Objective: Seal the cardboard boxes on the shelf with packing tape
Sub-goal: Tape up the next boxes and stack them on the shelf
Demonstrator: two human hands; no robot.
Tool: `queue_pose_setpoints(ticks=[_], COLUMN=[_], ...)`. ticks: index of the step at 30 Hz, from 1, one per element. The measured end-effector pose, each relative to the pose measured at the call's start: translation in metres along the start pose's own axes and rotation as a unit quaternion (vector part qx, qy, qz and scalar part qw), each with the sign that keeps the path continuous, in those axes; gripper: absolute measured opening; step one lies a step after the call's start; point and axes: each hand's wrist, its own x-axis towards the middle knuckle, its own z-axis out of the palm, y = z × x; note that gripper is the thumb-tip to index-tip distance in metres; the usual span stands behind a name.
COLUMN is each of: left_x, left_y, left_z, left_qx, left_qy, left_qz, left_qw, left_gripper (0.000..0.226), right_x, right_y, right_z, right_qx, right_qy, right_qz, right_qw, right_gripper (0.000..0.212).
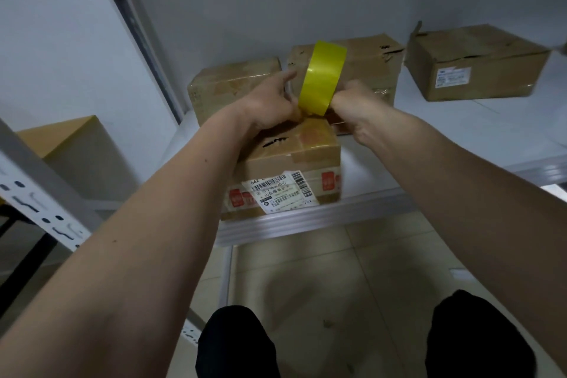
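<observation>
Head view: both hands, L point(270, 104) & R point(352, 98), grip tape roll point(322, 78).

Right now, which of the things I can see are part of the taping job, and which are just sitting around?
Part of the job:
yellow tape roll, held by the left hand and right hand
front box under the hands
three boxes behind: left, middle, right

Just there:
shelf
plain box on the neighbouring rack
floor tiles

Both hands' grip, left hand point(270, 107) and right hand point(352, 98), on yellow tape roll point(322, 78) above front box point(294, 169) on shelf point(306, 218).
</observation>
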Motion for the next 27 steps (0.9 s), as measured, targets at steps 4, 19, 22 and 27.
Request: queue_pose_setpoints(ticks=[4,19,22,27], left_x=[-0.008,-0.006,-0.010,-0.013], left_y=[0.003,0.003,0.006,0.005], left_z=[0.002,0.003,0.003,0.005], left_qx=[-0.124,-0.285,-0.275,-0.273], left_qy=[-0.064,-0.037,-0.035,-0.022], left_qz=[0.026,0.014,0.010,0.006], left_qw=[0.990,0.958,0.961,0.962], left_gripper=[0.103,0.106,0.097,0.089], right_x=[-0.003,0.009,0.011,0.018], right_y=[0.001,0.073,0.075,0.078], right_z=[0.001,-0.077,-0.075,-0.075], right_qx=[-0.001,-0.556,-0.602,-0.606], right_qy=[-0.016,0.023,0.050,0.048], right_qz=[-0.037,-0.051,-0.082,-0.069], right_qw=[0.999,0.830,0.793,0.791], right_gripper=[0.029,0.024,0.032,0.034])
